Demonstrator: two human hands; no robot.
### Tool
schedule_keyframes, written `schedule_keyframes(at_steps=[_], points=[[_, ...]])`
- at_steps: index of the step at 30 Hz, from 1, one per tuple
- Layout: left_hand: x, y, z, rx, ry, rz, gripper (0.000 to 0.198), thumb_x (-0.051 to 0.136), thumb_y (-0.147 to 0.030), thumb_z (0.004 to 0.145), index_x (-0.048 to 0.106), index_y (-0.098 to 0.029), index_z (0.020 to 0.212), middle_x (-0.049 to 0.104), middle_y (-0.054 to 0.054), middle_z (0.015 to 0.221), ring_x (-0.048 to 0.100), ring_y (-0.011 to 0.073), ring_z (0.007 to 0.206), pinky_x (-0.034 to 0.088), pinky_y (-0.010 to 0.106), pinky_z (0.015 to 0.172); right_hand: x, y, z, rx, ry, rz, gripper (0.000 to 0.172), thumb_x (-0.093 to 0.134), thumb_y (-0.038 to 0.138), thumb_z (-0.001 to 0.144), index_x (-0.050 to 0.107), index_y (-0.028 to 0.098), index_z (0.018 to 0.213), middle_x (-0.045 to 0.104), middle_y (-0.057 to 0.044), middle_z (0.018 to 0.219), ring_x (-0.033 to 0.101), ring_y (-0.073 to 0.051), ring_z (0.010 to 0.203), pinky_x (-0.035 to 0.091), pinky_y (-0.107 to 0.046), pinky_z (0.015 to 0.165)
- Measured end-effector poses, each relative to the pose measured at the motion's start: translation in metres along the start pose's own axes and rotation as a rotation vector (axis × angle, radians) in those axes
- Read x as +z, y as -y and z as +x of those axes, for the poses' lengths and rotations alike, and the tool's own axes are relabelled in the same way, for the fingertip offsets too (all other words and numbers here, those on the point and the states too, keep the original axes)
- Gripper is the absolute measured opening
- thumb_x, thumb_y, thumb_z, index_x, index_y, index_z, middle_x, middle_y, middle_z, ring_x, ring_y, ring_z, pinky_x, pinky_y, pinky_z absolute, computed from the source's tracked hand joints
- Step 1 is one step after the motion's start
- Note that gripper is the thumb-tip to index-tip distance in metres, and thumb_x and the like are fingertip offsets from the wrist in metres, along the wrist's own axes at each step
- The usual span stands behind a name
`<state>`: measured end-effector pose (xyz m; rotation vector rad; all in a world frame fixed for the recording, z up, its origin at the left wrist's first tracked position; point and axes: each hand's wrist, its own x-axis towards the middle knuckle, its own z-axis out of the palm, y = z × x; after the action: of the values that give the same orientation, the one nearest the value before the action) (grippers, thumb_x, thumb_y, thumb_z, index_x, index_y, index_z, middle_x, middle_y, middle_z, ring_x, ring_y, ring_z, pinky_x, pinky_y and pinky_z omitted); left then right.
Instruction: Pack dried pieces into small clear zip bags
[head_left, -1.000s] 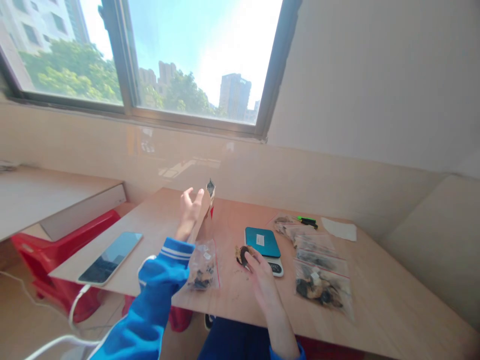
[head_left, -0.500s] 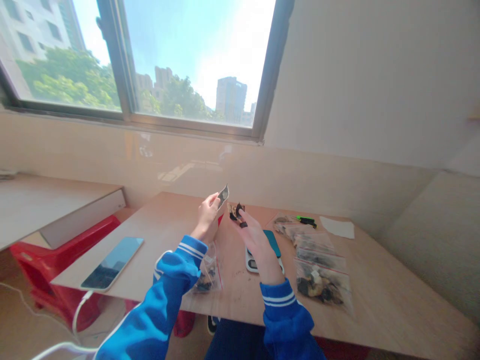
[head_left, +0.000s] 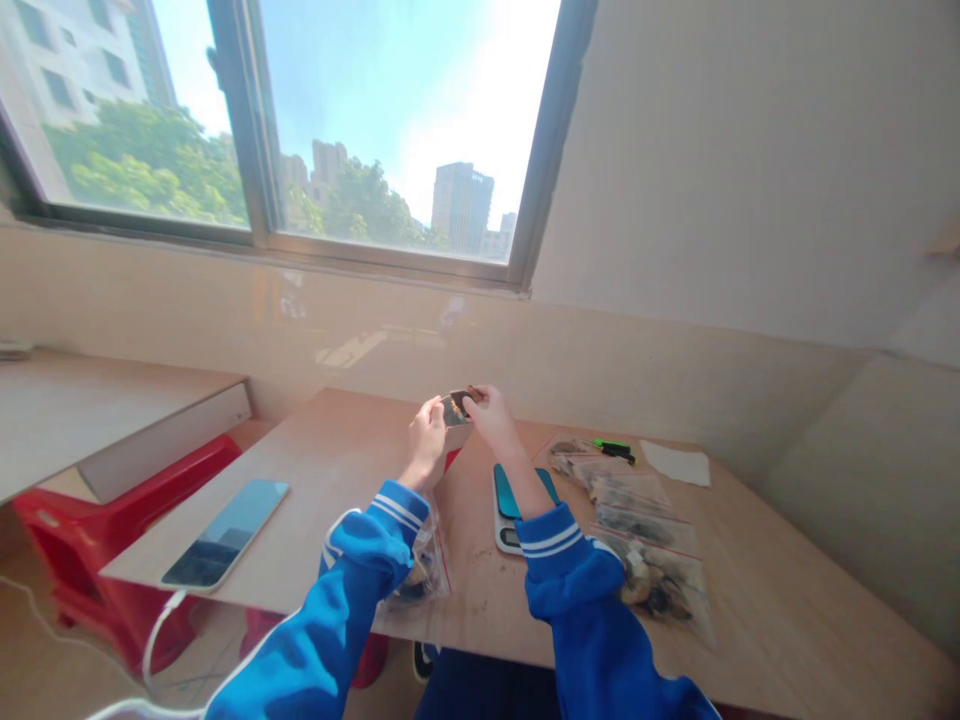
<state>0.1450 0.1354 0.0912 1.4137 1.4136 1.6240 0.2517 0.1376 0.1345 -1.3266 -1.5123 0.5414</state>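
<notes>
My left hand (head_left: 427, 435) grips the rim of an open-mouthed pouch (head_left: 459, 437) with a pale outside and a dark, shiny inside, held up above the table. My right hand (head_left: 491, 412) is closed on dark brown and tan dried pieces (head_left: 463, 399), perhaps dried mushroom, right at the pouch's mouth. How deep the pieces reach inside cannot be seen. Below my right forearm lies a small kitchen scale (head_left: 504, 490) with a teal plate, partly hidden. Beside my left cuff, a clear zip bag (head_left: 429, 568) holds similar dark pieces.
On the right, several zip bags (head_left: 664, 585) of dried pieces overlap in a row. Behind them lie a green-and-black cutter (head_left: 615, 448) and a white paper sheet (head_left: 676, 463). A phone (head_left: 226, 535) with a white cable rests at the table's left edge, near a red stool (head_left: 112, 560).
My right hand has moved up and forward with the dried pieces, from beside the pouch to its mouth. My left hand has tilted the pouch towards it. More of the scale now shows.
</notes>
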Motion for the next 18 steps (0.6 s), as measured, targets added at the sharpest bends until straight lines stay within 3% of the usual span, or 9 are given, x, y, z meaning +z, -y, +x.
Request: schedule_keyframes(at_steps=[4,8,12,15,18], points=[[0.006,0.0,-0.001,-0.016,0.007,-0.005,0.04,0.038,-0.03,0.092,0.064,-0.013,0.118,0.064,0.015,0.126,0.058,0.0241,0.118,0.043,0.035,0.102,-0.004,0.01,0.004,0.002,0.141,-0.265,0.01,0.059,0.008,0.076,0.067,0.012,0.08,0.072,-0.016,0.093,0.067,-0.023,0.089,0.05,-0.031,0.077],[0.004,-0.002,-0.003,-0.021,0.02,-0.035,0.039,0.039,-0.03,0.091,0.064,-0.015,0.117,0.066,0.014,0.124,0.059,0.0242,0.117,0.043,0.036,0.101,0.003,0.019,0.018,0.017,0.253,-0.37,0.015,0.061,0.001,0.068,0.063,0.013,0.06,0.071,-0.017,0.076,0.067,-0.027,0.082,0.047,-0.033,0.073],[-0.003,-0.003,0.001,-0.03,0.036,-0.079,0.035,0.042,-0.033,0.091,0.066,-0.016,0.111,0.066,0.014,0.122,0.059,0.0244,0.116,0.044,0.036,0.098,0.014,0.023,0.026,-0.002,0.329,-0.374,0.009,0.066,0.008,0.068,0.064,0.016,0.065,0.07,-0.01,0.071,0.066,-0.023,0.078,0.047,-0.029,0.069],[-0.01,-0.001,0.007,-0.035,0.061,-0.115,0.035,0.042,-0.035,0.091,0.066,-0.015,0.108,0.067,0.014,0.119,0.06,0.0243,0.112,0.046,0.035,0.093,0.02,0.026,0.025,-0.023,0.333,-0.332,0.003,0.064,0.015,0.072,0.065,0.015,0.074,0.07,-0.009,0.078,0.064,-0.022,0.077,0.049,-0.029,0.068],[-0.018,0.001,0.014,-0.041,0.084,-0.14,0.034,0.042,-0.035,0.091,0.066,-0.014,0.103,0.069,0.014,0.113,0.061,0.0247,0.108,0.046,0.036,0.092,0.021,0.033,0.023,-0.055,0.265,-0.258,0.019,0.057,0.019,0.079,0.063,0.015,0.096,0.067,-0.011,0.101,0.063,-0.02,0.091,0.051,-0.029,0.076]])
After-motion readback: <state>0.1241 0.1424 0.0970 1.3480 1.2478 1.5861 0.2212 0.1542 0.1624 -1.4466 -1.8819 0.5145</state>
